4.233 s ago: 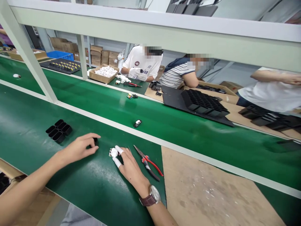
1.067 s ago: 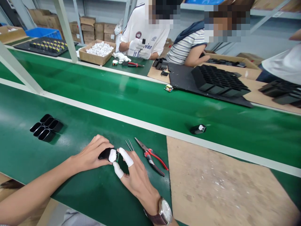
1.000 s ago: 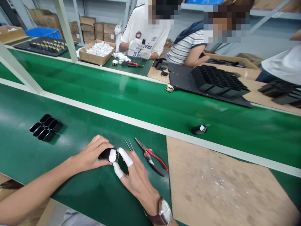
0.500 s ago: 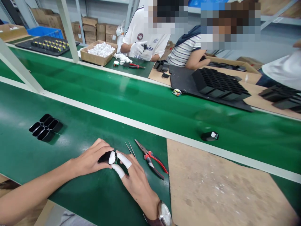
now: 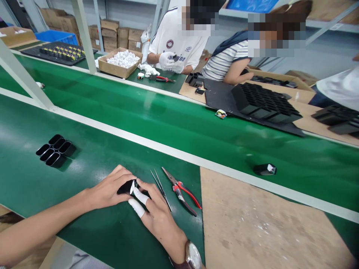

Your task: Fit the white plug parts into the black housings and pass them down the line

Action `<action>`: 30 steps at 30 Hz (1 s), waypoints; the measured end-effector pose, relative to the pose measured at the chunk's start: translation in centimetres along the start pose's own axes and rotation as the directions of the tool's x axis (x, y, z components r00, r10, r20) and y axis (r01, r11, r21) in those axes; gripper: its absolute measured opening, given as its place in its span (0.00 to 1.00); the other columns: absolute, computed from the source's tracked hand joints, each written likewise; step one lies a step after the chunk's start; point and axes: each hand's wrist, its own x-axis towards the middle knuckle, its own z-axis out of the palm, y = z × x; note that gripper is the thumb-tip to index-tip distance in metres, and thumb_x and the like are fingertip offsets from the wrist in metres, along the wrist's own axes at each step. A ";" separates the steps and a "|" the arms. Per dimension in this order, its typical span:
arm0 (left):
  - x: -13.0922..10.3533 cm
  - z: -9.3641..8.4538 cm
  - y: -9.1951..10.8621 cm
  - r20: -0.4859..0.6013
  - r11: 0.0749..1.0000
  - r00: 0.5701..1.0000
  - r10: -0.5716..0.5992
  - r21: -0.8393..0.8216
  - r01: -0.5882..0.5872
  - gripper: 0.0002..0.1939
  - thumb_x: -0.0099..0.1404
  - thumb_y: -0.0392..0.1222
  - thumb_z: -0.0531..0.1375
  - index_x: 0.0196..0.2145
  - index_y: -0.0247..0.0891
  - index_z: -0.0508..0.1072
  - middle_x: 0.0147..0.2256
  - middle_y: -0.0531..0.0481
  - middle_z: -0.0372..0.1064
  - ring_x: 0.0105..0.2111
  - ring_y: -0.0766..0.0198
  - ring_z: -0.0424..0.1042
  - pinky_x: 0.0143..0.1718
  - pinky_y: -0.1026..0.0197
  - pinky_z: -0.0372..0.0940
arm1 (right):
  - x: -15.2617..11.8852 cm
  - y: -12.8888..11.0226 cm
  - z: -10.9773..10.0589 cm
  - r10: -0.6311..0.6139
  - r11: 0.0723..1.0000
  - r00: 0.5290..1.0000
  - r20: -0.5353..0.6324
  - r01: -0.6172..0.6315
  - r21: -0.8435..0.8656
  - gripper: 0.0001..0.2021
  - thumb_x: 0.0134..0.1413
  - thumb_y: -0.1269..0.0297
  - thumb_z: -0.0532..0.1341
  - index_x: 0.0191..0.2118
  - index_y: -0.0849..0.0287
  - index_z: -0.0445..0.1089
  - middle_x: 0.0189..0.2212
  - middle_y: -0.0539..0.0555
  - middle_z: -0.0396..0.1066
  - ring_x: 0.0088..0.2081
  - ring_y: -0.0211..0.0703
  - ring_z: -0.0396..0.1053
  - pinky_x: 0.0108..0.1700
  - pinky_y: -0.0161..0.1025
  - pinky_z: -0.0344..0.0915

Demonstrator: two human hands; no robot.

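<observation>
My left hand [image 5: 112, 188] is wrapped round a small black case [image 5: 124, 188] that lies on its side, its open end facing right. A soft-looking white piece [image 5: 132, 186] shows at that opening, with a bit of green beside it. My right hand [image 5: 154, 205] wears white finger cots on thumb and index finger. Its index fingertip presses on the white piece, while the thumb rests lower, near the case's edge. What lies inside the case is hidden. Tweezers [image 5: 161, 189] and red-and-black long-nose pliers [image 5: 179, 189] lie just right of my right hand.
Several empty black cases [image 5: 56, 150] stand grouped at left. A brown board [image 5: 269, 224] covers the right of the bench. One filled black case [image 5: 264, 169] lies on the green belt [image 5: 168, 119]. Across it, co-workers sit by a box of white pieces [image 5: 101, 66] and stacked black cases [image 5: 263, 102].
My right fingers have shifted onto the white piece, which now looks narrower and tilted at the opening. The filled case on the belt has moved right. The tweezers show more fully.
</observation>
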 end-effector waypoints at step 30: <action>1.0 -1.6 0.1 0.147 0.972 0.988 0.046 -0.233 -0.011 0.15 0.71 0.40 0.67 0.54 0.41 0.76 0.48 0.42 0.79 0.56 0.49 0.69 0.58 0.46 0.67 | 1.2 0.5 -1.3 -0.156 0.974 0.971 0.180 0.181 -0.133 0.13 0.70 0.74 0.58 0.55 0.58 0.72 0.50 0.62 0.72 0.50 0.52 0.71 0.47 0.50 0.77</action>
